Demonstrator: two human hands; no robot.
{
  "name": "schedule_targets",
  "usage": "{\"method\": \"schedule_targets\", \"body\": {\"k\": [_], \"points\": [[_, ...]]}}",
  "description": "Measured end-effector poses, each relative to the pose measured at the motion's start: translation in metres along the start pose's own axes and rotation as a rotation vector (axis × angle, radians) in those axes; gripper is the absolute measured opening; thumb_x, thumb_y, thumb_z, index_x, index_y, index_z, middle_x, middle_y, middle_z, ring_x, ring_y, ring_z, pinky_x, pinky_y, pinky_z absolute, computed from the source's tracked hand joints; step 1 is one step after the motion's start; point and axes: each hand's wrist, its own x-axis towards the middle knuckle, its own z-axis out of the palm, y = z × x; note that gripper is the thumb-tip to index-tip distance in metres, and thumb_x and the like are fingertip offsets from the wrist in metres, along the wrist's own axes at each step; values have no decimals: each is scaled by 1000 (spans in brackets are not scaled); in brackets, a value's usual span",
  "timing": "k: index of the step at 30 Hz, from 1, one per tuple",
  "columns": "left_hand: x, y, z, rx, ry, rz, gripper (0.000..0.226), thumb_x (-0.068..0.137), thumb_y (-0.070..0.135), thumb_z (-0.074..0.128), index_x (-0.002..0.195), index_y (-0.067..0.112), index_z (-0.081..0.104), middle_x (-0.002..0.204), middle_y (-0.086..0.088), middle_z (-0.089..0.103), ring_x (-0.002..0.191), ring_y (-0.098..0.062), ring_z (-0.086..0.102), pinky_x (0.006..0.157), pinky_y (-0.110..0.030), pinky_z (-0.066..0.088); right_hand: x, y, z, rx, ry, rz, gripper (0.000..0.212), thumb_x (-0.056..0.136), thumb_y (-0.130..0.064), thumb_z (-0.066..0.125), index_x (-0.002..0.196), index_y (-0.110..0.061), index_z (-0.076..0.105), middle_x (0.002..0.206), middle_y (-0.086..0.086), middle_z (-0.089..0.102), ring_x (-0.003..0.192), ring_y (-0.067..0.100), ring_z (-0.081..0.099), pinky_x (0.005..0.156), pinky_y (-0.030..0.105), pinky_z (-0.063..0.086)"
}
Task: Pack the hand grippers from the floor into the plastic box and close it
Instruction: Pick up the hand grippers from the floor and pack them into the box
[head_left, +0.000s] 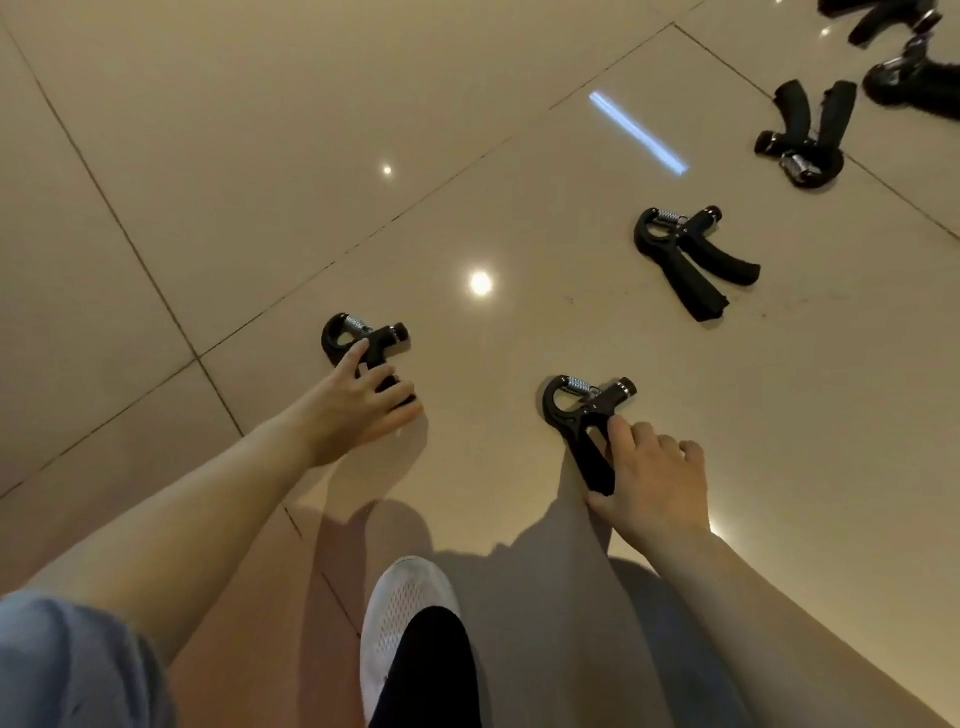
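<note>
Several black hand grippers with steel springs lie on the glossy tiled floor. My left hand (358, 400) lies over the handles of one hand gripper (345, 332), fingers curled round them. My right hand (654, 478) covers the handles of a second hand gripper (571, 405), thumb under one handle and fingers over the other. A third gripper (691, 254) lies untouched farther right, a fourth (805, 135) beyond it, and more (904, 57) sit at the top right corner. No plastic box is in view.
My white shoe (405, 613) and dark trouser leg stand on the floor (260, 156) between my arms. Ceiling lights reflect in the beige tiles. A blue sleeve shows at the bottom left.
</note>
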Motion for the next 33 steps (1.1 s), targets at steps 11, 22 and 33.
{"method": "schedule_targets", "body": {"k": [11,22,33], "points": [[35,0,-174,-944,401,-588,67,60,34,79,121,33,50,109,10,48,85,-16,56,67,-22,38,-41,50,-166,-118,30,-265,76,65,-52,72,127,-27,36,111,-1,53,97,20,49,75,28,35],[22,47,-459,-1318,845,-327,75,60,28,86,124,31,46,101,11,53,93,-12,60,73,-13,42,-279,149,-293,-45,566,-211,62,73,-49,68,129,-31,52,141,0,42,131,19,35,107,35,27],[3,134,-563,-1386,980,-205,73,71,27,78,131,36,39,120,4,50,105,-24,58,78,-24,49,-343,185,-268,460,886,78,63,73,-44,69,132,-33,49,142,-8,37,128,13,32,102,32,30]]}}
